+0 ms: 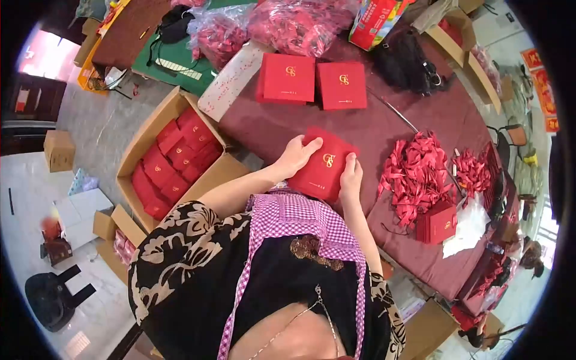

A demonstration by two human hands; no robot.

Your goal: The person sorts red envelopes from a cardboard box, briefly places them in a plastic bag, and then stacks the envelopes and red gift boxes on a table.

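Observation:
A red square card stack or box with a gold emblem (324, 168) is held between both hands, over the near edge of the dark red tablecloth. My left hand (298, 156) grips its left side, thumb on the front face. On its right side is my right hand (351, 176), closed around the edge. Beyond it on the table lie two stacks of similar red pieces, one at the left (288, 79) and one at the right (342, 86). A smaller red stack (437, 222) sits to the right, beside a pile of red ribbons (418, 176).
An open carton (137, 144) full of red packets stands at the left of the table. Clear bags of red material (300, 24), a black bag (407, 65) and a colourful box (376, 23) are at the back. More ribbons (471, 172) and white plastic (470, 227) lie at the right.

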